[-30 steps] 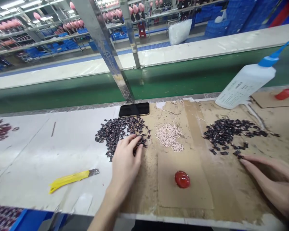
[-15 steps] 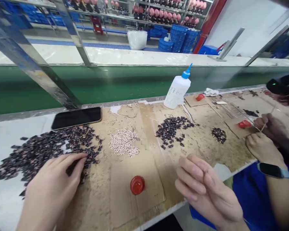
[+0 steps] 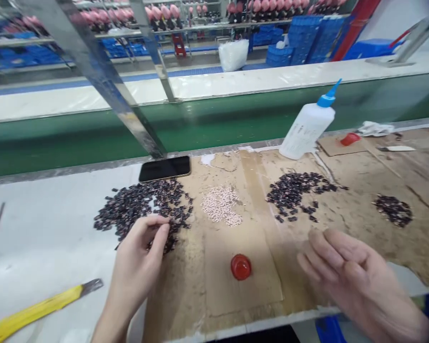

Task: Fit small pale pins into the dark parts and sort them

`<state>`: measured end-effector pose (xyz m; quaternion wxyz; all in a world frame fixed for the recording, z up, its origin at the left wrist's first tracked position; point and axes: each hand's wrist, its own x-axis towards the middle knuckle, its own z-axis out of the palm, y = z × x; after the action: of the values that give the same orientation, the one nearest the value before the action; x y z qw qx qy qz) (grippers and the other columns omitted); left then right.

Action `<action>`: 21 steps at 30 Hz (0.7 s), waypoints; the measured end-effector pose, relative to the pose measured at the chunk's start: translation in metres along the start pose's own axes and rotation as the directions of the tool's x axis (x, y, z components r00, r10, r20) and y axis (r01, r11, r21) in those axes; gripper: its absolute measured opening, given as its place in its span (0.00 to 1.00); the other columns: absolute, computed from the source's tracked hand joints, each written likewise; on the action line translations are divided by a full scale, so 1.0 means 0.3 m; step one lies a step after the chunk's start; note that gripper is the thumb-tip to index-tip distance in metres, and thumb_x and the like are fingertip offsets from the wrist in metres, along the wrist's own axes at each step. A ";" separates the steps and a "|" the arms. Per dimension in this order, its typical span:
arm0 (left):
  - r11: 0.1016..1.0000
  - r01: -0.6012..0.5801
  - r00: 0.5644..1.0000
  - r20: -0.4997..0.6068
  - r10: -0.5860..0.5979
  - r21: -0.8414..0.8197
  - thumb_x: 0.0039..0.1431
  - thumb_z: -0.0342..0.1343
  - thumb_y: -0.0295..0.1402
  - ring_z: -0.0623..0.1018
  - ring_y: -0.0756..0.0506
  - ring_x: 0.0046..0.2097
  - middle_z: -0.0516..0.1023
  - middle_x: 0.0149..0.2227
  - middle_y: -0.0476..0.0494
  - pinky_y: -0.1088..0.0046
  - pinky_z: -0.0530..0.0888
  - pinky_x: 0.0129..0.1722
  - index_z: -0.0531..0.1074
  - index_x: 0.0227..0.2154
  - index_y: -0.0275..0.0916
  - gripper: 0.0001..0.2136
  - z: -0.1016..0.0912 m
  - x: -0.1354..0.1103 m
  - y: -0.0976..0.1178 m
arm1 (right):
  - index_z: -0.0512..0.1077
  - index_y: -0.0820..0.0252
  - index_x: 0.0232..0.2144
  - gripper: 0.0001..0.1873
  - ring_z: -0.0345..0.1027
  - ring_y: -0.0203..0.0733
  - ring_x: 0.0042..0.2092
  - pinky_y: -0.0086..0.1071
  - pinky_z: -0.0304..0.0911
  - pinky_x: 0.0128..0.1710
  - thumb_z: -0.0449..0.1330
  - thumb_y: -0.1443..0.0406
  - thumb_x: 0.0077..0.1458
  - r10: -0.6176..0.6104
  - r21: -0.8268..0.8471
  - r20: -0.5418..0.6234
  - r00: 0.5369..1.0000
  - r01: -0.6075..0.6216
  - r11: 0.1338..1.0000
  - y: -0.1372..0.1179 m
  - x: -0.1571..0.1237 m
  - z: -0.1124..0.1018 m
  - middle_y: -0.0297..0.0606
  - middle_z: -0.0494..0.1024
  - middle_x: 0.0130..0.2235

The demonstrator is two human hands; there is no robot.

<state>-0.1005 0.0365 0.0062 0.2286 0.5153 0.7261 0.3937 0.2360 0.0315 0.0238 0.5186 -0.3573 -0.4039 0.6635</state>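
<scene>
My left hand (image 3: 138,259) is at the near right edge of a large pile of small dark pieces (image 3: 128,205), its thumb and forefinger pinched together. Whatever lies between those fingertips is too small to make out. Over the right part of the cardboard hovers my right hand (image 3: 357,274), its fingers curled in and thumb pressed against them; blur hides anything in the grip. Between the hands a red cup (image 3: 240,267) sits on a square of cardboard (image 3: 221,295). Beyond it lies a scatter of tiny pale pieces (image 3: 219,204), with a second dark pile (image 3: 293,189) to its right.
A black phone (image 3: 165,168) lies behind the large pile. A white bottle with a blue nozzle (image 3: 305,131) stands at the back. A yellow-handled blade (image 3: 45,309) rests at the left. Farther right are a smaller dark pile (image 3: 393,210) and another red cup (image 3: 350,139).
The view has swung left, bringing the yellow-handled blade in and taking the co-worker's hands out. My left hand stays pinched by the large pile; my right hand stays curled above the cardboard.
</scene>
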 end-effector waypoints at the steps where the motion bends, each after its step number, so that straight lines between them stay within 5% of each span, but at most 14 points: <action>1: 0.987 0.087 0.996 0.022 -0.085 -0.137 0.62 0.60 0.44 0.83 0.38 0.45 0.84 0.42 0.40 0.63 0.79 0.47 0.73 0.38 0.41 0.11 -0.003 -0.019 0.009 | 0.67 0.54 0.27 0.18 0.60 0.35 0.25 0.30 0.64 0.25 0.71 0.56 0.56 -0.032 -0.075 -0.002 0.999 0.032 0.997 0.010 0.027 -0.002 0.31 0.66 0.27; 4: 0.873 0.273 0.962 0.122 -0.244 -0.404 0.59 0.66 0.44 0.85 0.39 0.45 0.86 0.41 0.40 0.64 0.80 0.48 0.74 0.37 0.40 0.14 -0.002 -0.079 0.044 | 0.70 0.56 0.27 0.14 0.71 0.38 0.31 0.31 0.69 0.31 0.69 0.60 0.59 -0.147 -0.467 0.088 0.985 0.171 0.867 0.038 0.133 0.028 0.34 0.75 0.30; 7: 0.800 0.333 0.943 0.174 -0.284 -0.499 0.59 0.67 0.39 0.84 0.43 0.42 0.86 0.38 0.42 0.68 0.79 0.47 0.75 0.38 0.39 0.11 0.010 -0.123 0.083 | 0.74 0.57 0.32 0.08 0.76 0.39 0.38 0.34 0.72 0.40 0.62 0.64 0.65 -0.133 -0.805 0.361 0.923 0.380 0.456 0.059 0.247 0.087 0.37 0.80 0.37; 9: 0.783 0.338 0.941 0.175 -0.290 -0.522 0.59 0.66 0.37 0.84 0.43 0.42 0.85 0.37 0.44 0.69 0.79 0.46 0.75 0.38 0.40 0.09 0.022 -0.138 0.102 | 0.77 0.57 0.40 0.06 0.76 0.42 0.45 0.39 0.72 0.47 0.59 0.65 0.68 -0.074 -0.843 0.452 0.889 0.452 0.291 0.074 0.307 0.125 0.40 0.82 0.44; 13: 0.772 0.322 0.946 0.225 -0.235 -0.547 0.59 0.65 0.33 0.84 0.44 0.42 0.83 0.35 0.47 0.70 0.80 0.46 0.75 0.38 0.41 0.06 0.037 -0.143 0.117 | 0.79 0.55 0.48 0.12 0.74 0.51 0.53 0.47 0.71 0.52 0.57 0.66 0.68 0.001 -0.845 0.518 0.855 0.511 0.157 0.113 0.372 0.180 0.43 0.80 0.53; 21: 0.775 0.271 0.959 0.225 -0.170 -0.571 0.62 0.64 0.29 0.84 0.46 0.43 0.84 0.36 0.46 0.75 0.80 0.45 0.75 0.39 0.42 0.05 0.045 -0.157 0.109 | 0.82 0.60 0.39 0.16 0.75 0.49 0.45 0.41 0.69 0.44 0.53 0.73 0.68 0.065 -0.829 0.560 0.826 0.560 0.022 0.194 0.417 0.198 0.46 0.82 0.45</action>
<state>-0.0549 0.0024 0.0212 0.4811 0.3583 0.6000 0.5294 0.1338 0.1360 -0.0112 0.1371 -0.3644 -0.9064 0.1639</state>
